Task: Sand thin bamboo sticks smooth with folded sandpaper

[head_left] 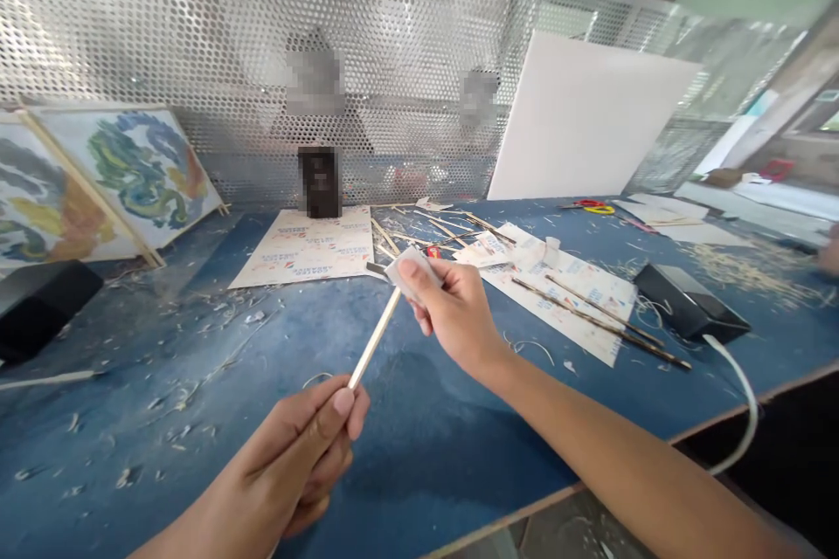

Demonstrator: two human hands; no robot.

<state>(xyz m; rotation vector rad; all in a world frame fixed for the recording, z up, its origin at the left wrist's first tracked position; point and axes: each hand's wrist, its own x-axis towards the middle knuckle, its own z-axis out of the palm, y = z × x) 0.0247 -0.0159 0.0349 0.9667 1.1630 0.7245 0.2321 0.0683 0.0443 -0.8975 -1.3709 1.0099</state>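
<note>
My left hand (305, 450) is closed around the near end of a thin, pale wooden stick (375, 342), which slants up and away above the blue table. At the stick's far end, my right hand (465, 314) pinches a small folded piece of sandpaper (401, 271) against it, the thumb on top. The fingers and sandpaper hide the tip of the stick. Behind my hands lie a sandpaper sheet (294, 258), printed side up, and a second printed sheet (557, 279) with dark, scorched-looking sticks (603, 320) on it.
Loose thin sticks (393, 236) and shavings litter the blue table (216, 419). A black box with a white cable (691, 301) stands right, a black object (45, 306) left. Scissors (593, 206), a white board (590, 122), painted panels (144, 166) and a perforated metal screen (229, 17) are farther back.
</note>
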